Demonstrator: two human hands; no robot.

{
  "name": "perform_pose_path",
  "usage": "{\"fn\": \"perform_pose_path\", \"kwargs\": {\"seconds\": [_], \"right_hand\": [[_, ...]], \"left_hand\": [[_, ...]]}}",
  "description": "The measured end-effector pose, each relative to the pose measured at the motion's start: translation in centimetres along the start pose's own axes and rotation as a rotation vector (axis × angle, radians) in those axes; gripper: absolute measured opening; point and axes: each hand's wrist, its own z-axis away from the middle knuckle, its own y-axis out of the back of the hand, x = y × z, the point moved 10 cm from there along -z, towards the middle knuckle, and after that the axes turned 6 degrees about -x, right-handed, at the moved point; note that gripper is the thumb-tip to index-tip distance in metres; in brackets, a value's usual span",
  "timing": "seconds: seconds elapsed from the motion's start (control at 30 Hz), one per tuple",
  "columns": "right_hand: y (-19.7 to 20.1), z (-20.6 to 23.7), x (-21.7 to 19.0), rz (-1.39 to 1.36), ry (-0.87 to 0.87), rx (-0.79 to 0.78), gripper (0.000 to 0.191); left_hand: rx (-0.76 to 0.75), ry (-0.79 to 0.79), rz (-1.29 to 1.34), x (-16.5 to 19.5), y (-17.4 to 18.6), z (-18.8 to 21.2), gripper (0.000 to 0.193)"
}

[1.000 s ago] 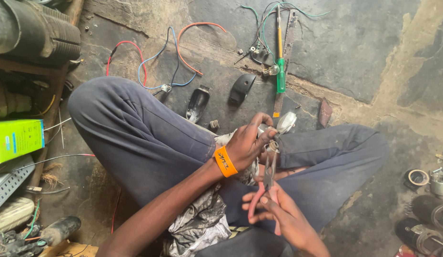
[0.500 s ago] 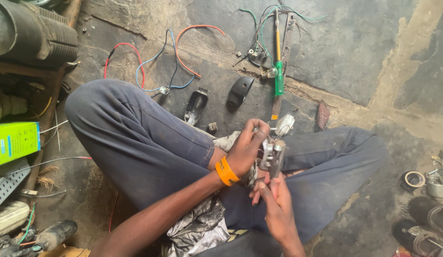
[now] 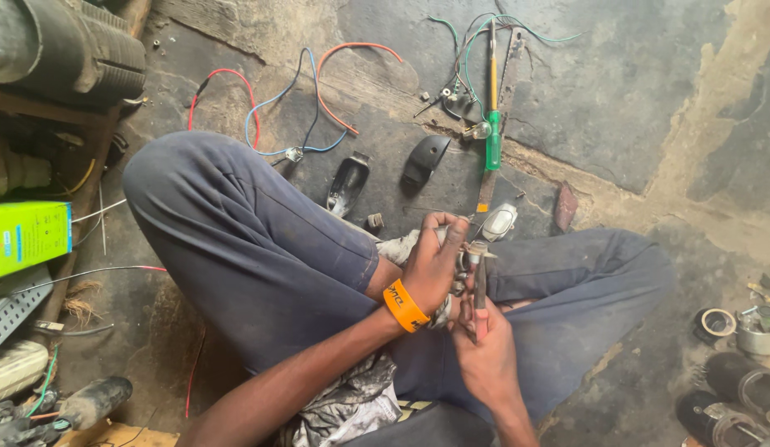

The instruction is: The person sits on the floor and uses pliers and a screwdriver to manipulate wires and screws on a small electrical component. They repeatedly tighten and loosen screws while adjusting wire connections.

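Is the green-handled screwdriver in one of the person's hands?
No, the green-handled screwdriver lies on the concrete floor beyond the knees, while the right hand grips red-handled pliers.

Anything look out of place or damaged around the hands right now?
Nothing looks broken. The left hand grips a small metal part over the lap while the right hand holds pliers to it. Loose wires, two black covers and a green-handled screwdriver lie scattered on the cracked concrete floor.

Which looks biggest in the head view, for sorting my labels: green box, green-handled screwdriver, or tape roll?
1. green box, cut off by the frame edge.
2. green-handled screwdriver, long but thin.
3. tape roll.
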Motion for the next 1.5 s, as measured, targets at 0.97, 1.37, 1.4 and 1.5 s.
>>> {"fn": "perform_pose_path", "kwargs": {"seconds": [0.97,1.37,1.4,1.5], "right_hand": [[9.6,3.0,-8.3,0.928,0.660,0.019,0.030],[11.2,3.0,-3.3,0.882,0.448,-0.153,0.052],[11.7,3.3,-1.1,0.841,0.352,-0.168,0.053],[10.9,5.0,5.4,0.894,0.194,-0.257,0.064]], "left_hand": [[-0.802,0.720,-0.313,1.6,-7.2,5.0,0.041],[-0.786,0.136,-0.284,2.6,-7.7,0.6,0.051],[-0.713,0.046,-0.363,3.3,-7.3,-0.2,0.049],[-0.602,-0.013,-0.384,4.5,-6.6,-1.3,0.057]]}}
